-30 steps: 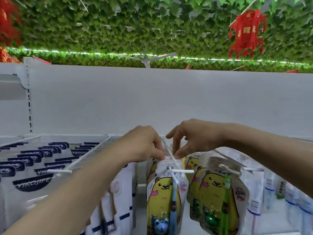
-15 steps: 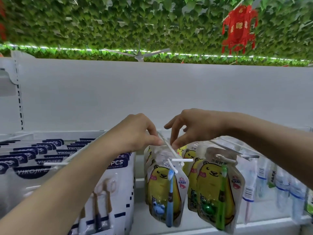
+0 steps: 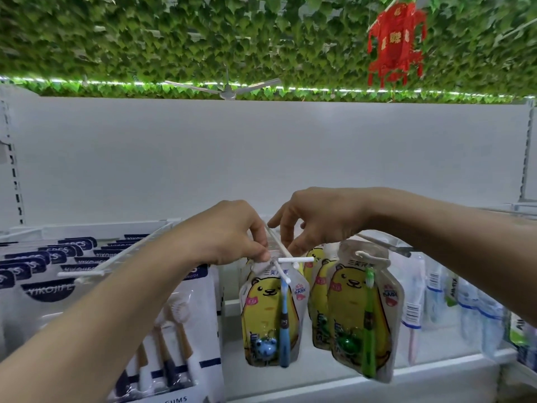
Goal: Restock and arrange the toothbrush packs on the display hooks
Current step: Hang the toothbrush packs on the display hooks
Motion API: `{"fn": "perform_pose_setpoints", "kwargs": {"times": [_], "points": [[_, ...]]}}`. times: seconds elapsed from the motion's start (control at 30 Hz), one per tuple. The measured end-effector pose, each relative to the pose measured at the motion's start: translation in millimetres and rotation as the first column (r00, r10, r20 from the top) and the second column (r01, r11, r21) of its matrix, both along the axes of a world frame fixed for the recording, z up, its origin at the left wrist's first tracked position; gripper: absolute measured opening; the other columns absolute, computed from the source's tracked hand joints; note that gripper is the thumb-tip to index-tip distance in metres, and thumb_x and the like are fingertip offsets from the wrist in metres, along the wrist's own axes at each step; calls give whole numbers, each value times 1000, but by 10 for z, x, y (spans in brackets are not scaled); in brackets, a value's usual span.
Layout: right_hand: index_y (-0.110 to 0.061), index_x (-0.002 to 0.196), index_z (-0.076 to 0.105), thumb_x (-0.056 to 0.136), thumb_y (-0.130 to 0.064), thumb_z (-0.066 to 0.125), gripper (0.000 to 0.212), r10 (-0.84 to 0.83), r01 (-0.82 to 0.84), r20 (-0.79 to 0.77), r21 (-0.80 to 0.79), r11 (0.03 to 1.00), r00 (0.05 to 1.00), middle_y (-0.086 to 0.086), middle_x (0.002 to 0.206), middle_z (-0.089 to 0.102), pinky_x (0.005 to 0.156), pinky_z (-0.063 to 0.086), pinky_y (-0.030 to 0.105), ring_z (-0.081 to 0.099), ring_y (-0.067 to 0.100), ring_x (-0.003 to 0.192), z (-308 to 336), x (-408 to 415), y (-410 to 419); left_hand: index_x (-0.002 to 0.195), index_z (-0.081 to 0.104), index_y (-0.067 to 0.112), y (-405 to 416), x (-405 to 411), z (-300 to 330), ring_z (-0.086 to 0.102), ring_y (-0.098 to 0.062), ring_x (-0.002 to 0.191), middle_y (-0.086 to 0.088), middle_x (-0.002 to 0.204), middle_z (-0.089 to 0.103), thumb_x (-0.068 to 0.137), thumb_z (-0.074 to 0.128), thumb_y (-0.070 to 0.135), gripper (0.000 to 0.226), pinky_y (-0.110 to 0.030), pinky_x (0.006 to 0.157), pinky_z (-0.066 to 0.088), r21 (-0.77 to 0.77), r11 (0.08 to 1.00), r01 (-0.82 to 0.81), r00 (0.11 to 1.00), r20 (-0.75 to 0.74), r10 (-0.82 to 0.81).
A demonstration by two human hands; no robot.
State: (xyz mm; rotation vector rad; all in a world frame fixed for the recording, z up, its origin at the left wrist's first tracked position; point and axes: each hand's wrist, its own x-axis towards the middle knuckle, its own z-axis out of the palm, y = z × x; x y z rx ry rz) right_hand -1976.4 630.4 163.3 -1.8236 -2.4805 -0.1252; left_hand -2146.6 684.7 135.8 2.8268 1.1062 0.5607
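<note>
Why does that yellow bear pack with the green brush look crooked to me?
The pack with the green toothbrush hangs tilted on its hook, its bottom swung right, unlike the straighter pack with the blue toothbrush. Both hands, left hand and right hand, work at the middle hook.

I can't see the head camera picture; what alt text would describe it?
Two bare hands work at a white display hook: the left hand pinches the top of a yellow bear toothbrush pack, the right hand reaches over the hook. A similar pack with a green brush hangs alongside.
</note>
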Motion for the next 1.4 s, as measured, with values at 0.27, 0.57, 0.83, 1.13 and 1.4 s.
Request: {"fn": "perform_pose_setpoints", "kwargs": {"times": [0.27, 0.57, 0.83, 1.13, 1.4], "points": [[-31, 96, 75, 85, -45, 74, 17, 53, -53, 55, 0, 999, 997, -12, 148, 51, 96, 36, 27, 48, 1, 117, 68, 119, -9, 75, 71, 35, -37, -3, 116, 61, -13, 111, 10, 119, 67, 79, 78, 38, 9, -31, 74, 53, -46, 997, -62, 997, -47, 60], [-38, 104, 74, 84, -48, 74, 22, -68, 63, 22, 168, 984, 997, -14, 138, 60, 89, 35, 26, 47, -19, 84, 513, 795, -54, 91, 75, 27, 19, 479, 569, 60, -7, 105, 12, 105, 70, 83, 76, 33, 9, -34, 97, 47, 43, 999, -9, 983, 184, 1], [-34, 101, 77, 83, -48, 75, 22, -149, 144, 59, 79, 986, 987, -8, 134, 64, 96, 40, 30, 55, 14, 124, 238, 1235, 213, 101, 75, 24, 382, 1103, 378, 65, -8, 97, 9, 98, 72, 82, 78, 33, 21, -37, 98, 50, -183, 982, 45, 999, -21, -50], [-23, 104, 77, 85, -42, 75, 27, -98, 98, -17, -27, 995, 995, -6, 139, 61, 99, 39, 30, 55, 15, 124, 70, 1292, 446, 84, 76, 28, 694, 1286, 211, 56, 3, 76, 22, 73, 63, 80, 80, 28, 6, -20, 73, 42, -162, 986, 30, 996, -78, -43], [-24, 99, 77, 84, -42, 77, 23, -106, 107, -31, 26, 994, 994, -4, 136, 63, 102, 43, 33, 57, 18, 121, 8, 1353, 671, 81, 74, 25, 845, 1328, 154, 53, -1, 73, 18, 71, 60, 79, 81, 27, 7, -22, 73, 41, -110, 994, 1, 999, -38, -6]]}}
